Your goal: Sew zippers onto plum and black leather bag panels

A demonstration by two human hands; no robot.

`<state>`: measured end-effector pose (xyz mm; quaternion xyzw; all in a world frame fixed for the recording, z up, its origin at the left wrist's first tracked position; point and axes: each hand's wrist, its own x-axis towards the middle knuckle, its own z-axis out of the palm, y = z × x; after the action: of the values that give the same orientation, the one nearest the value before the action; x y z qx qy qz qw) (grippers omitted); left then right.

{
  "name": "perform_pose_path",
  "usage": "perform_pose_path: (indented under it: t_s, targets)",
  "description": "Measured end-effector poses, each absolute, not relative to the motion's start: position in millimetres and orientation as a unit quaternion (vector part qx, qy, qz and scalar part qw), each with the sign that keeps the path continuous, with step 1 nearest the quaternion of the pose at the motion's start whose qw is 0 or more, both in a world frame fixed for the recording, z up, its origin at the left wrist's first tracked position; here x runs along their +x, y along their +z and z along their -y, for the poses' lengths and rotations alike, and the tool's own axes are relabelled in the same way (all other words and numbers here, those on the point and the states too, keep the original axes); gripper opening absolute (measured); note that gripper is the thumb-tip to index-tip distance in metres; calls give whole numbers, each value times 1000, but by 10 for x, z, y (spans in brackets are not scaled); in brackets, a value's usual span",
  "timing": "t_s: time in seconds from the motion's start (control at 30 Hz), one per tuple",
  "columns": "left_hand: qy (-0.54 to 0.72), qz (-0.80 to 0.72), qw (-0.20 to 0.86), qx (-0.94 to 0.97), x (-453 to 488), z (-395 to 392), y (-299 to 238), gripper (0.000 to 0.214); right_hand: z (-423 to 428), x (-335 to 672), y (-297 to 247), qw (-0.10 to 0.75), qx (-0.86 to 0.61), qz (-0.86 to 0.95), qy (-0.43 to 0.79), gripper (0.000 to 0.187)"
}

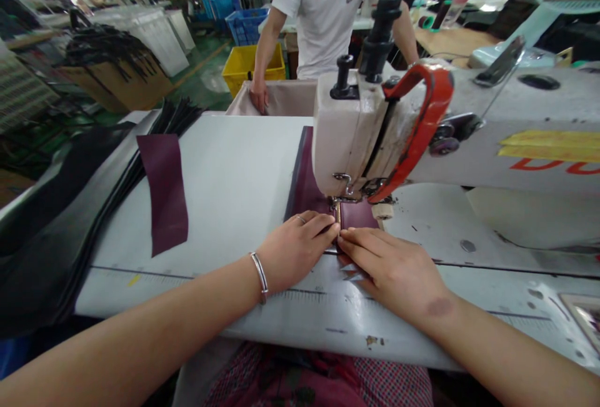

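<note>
A dark purple leather strip (304, 182) runs across the white table under the head of a sewing machine (356, 138). Its near end (359, 214) lies just before the needle and presser foot (336, 207). My left hand (295, 247) lies flat on the strip's left side, fingers together and pressing down, with a ring and a silver bracelet on it. My right hand (391, 266) presses the strip's near edge from the right, fingertips meeting those of the left hand just before the foot.
A second purple leather piece (165, 191) lies loose on the table (234, 169) at left. Black strips (70, 219) are piled along the left edge. A person in a white T-shirt (328, 7) stands behind the table, hand in a cloth-lined bin (281, 97).
</note>
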<state>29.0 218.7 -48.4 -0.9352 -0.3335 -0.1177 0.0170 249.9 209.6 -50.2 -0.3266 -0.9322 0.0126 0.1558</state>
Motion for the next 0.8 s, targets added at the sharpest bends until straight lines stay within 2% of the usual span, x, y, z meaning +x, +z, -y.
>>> perform_pose_path:
  t_s: [0.23, 0.43, 0.8]
  targets:
    - [-240, 330, 7, -913, 267, -2070, -448, 22, -2081, 2514, -554, 160, -348, 924, 15, 42]
    - [-216, 324, 5, -921, 281, -2105, -452, 25, -2115, 2478, -428, 117, -352, 928, 42, 47]
    - [-202, 332, 47, -920, 370, -2272, -413, 20, -2315, 2403, -356, 69, -389, 918, 24, 42]
